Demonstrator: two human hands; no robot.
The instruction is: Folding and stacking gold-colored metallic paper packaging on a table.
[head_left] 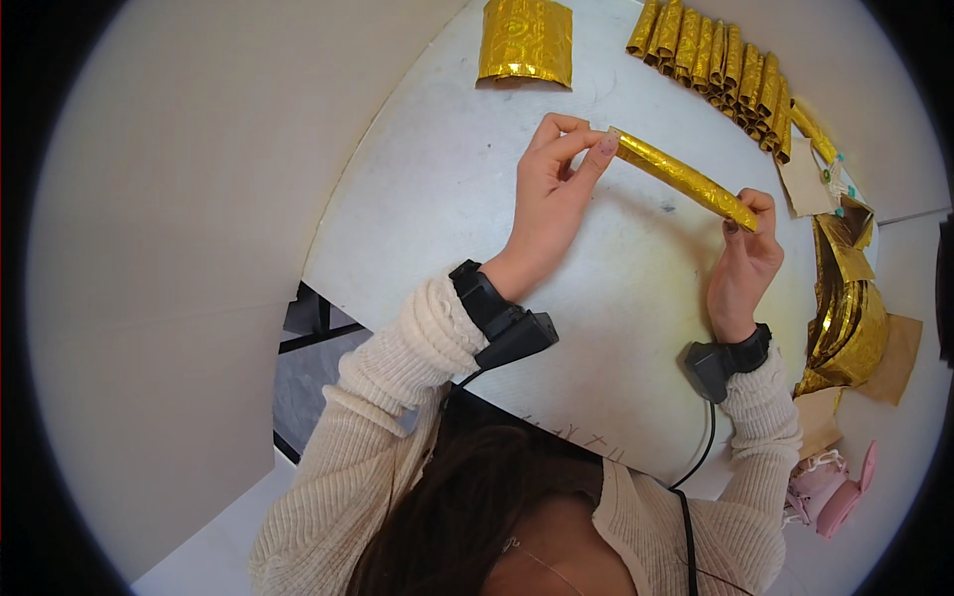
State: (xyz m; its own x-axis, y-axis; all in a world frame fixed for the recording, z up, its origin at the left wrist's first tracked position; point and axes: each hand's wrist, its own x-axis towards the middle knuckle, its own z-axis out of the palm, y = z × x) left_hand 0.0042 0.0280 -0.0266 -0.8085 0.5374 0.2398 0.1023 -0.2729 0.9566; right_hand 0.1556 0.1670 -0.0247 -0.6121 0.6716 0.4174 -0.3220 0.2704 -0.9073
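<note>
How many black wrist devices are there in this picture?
2: the left device sits behind the left hand, the right device behind the right hand.

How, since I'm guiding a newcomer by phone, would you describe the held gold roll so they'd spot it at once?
Over the white table, find the left hand and right hand. Between them, a slim gold roll slants down to the right. Unlike the similar gold rolls piled at the picture's upper right, it alone is held.

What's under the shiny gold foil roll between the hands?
Below the gold foil roll, the flat white tabletop shows, with a small dark smudge; the part directly behind the roll is covered.
</note>
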